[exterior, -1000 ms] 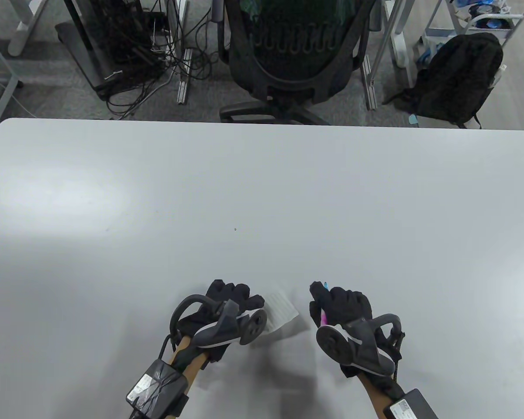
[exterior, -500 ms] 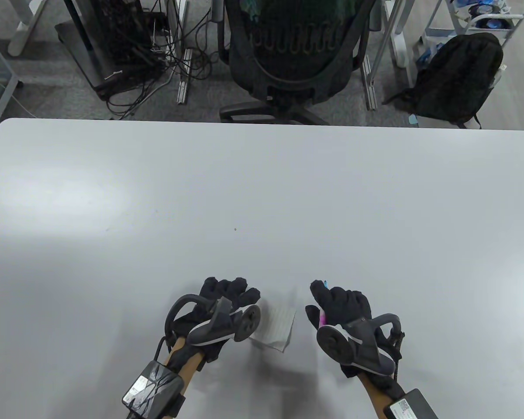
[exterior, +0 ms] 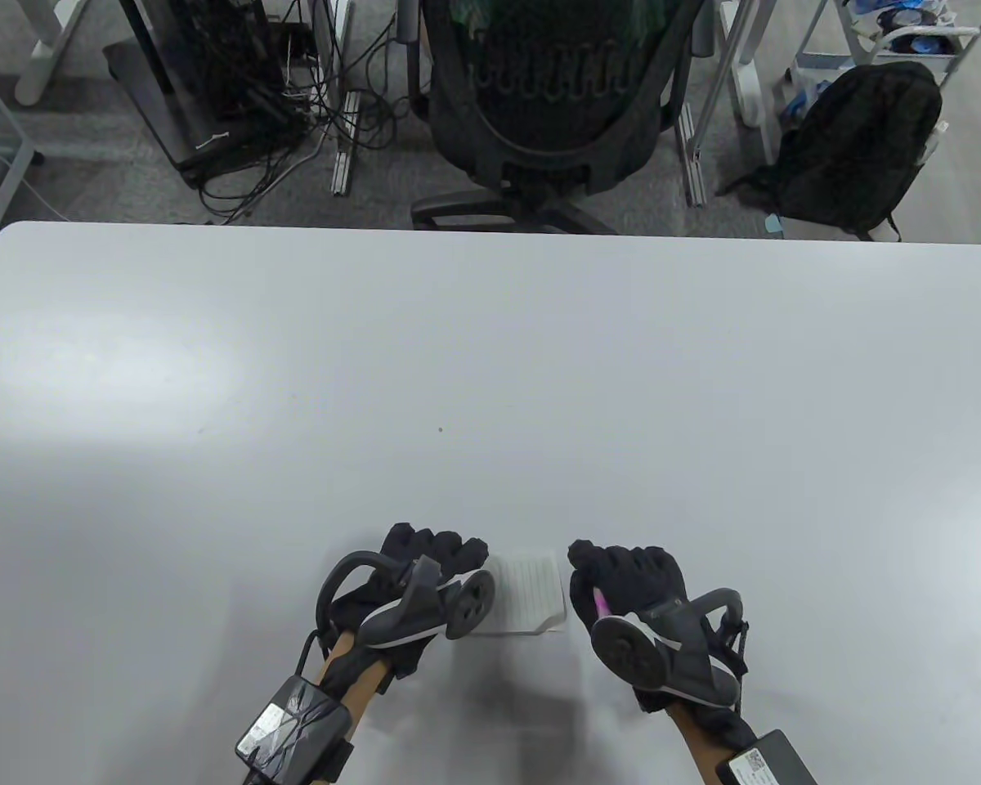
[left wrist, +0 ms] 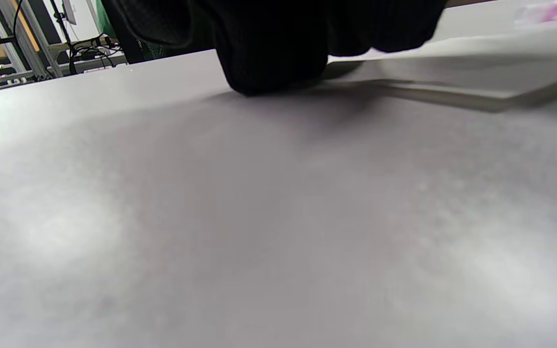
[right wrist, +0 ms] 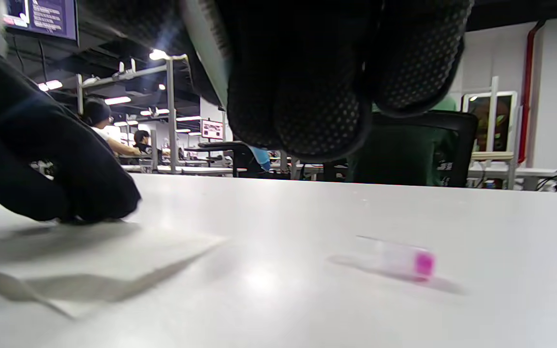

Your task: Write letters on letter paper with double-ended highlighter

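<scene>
A small lined letter paper [exterior: 527, 593] lies between my hands near the table's front edge, its near right corner a little raised. My left hand [exterior: 437, 558] pinches the paper's left edge with curled fingers. The left wrist view shows those fingertips [left wrist: 269, 58] down on the table beside the paper [left wrist: 476, 72]. My right hand [exterior: 621, 572] grips the pink double-ended highlighter [exterior: 601, 603], right beside the paper's right edge. In the right wrist view the barrel [right wrist: 206, 53] runs up between my fingers, above the paper [right wrist: 114, 261]. A clear cap with a pink end [right wrist: 402, 261] lies loose on the table.
The grey table [exterior: 490, 368] stretches wide beyond the hands. Past its far edge stand an office chair [exterior: 552, 106], cables and a black backpack [exterior: 858, 147].
My left hand turned the raised paper square and lowered it nearly flat onto the table. My right hand shifted slightly left, up to the paper's right edge, still holding the highlighter.
</scene>
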A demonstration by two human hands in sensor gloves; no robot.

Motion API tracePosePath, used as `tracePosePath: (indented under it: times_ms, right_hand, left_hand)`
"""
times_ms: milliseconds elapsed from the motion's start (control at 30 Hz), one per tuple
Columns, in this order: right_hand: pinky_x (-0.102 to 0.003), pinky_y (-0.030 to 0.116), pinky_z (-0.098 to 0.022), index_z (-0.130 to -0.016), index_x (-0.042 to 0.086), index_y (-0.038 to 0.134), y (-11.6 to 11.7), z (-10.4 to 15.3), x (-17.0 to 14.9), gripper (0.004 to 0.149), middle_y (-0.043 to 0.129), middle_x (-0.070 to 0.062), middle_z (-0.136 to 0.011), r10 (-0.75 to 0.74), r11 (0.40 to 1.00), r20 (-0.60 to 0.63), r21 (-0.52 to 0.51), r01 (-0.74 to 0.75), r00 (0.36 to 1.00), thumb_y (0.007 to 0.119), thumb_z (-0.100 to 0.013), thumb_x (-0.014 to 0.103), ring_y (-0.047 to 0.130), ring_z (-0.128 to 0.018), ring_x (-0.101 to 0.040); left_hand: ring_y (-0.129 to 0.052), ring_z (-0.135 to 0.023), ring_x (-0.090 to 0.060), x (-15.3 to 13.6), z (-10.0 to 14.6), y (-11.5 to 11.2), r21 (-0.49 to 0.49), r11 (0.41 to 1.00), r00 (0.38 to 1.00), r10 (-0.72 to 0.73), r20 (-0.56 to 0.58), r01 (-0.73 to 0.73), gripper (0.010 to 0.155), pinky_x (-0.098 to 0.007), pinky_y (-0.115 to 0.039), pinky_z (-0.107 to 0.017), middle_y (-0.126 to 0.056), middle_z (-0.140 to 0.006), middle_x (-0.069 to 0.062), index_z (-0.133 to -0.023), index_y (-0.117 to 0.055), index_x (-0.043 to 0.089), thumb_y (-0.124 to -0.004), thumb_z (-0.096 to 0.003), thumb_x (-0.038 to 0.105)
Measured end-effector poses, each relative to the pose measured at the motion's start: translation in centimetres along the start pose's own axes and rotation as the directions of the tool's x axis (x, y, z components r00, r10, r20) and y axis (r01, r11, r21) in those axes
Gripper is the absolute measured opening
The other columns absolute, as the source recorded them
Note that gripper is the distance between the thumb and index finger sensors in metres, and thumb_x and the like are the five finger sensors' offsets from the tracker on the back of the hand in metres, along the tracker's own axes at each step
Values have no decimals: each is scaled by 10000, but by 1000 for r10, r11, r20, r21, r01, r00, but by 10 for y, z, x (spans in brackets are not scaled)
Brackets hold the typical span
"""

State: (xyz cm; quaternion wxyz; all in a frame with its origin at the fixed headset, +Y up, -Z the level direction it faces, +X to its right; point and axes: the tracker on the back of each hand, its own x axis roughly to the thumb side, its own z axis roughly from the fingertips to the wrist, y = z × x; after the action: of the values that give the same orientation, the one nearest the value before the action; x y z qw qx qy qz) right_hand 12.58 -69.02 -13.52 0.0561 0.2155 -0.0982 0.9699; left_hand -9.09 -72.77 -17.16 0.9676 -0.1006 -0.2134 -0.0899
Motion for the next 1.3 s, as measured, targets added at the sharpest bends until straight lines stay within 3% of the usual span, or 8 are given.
tracePosePath:
  times_ms: [200,400,767,1300]
  right_hand:
    - [-587,773,-568,-936,98,670,-1,-4,21,499,902,-172,-653,-162,986,55,47,160,985,647,-556,420,943,-445,-271]
    - [-586,753,-607,-909,181,752,11,-16,37,456,955,-136,-729,-254,966,83,66,249,964,724,-519,416,993,-564,-295]
    - [-593,735,-617,-915,210,753,36,-29,46,450,951,-120,-761,-261,959,57,125,252,964,719,-520,424,987,-614,-291]
    - [-586,733,-619,-925,196,745,45,-36,48,464,945,-135,-783,-235,962,39,151,227,971,733,-516,413,982,-640,-306]
  left_hand:
    - [-818,-885,-93,5,-2,-3,13,997,997,-73,0,73,499,-521,-623,-830,-703,-1069,66,-1067,-603,384,-704,-581,429]
    - [-804,-891,-88,3,-2,-4,4,999,999,-45,-2,45,498,-526,-615,-834,-688,-1076,73,-1069,-597,391,-701,-584,434]
    - [-792,-901,-93,2,-2,-6,-3,999,999,-38,-1,38,501,-530,-609,-835,-674,-1085,68,-1075,-583,393,-695,-588,429]
    - [-798,-890,-90,1,-3,-7,-2,1000,1000,-14,-3,14,479,-524,-614,-834,-681,-1078,74,-1064,-595,398,-698,-596,410]
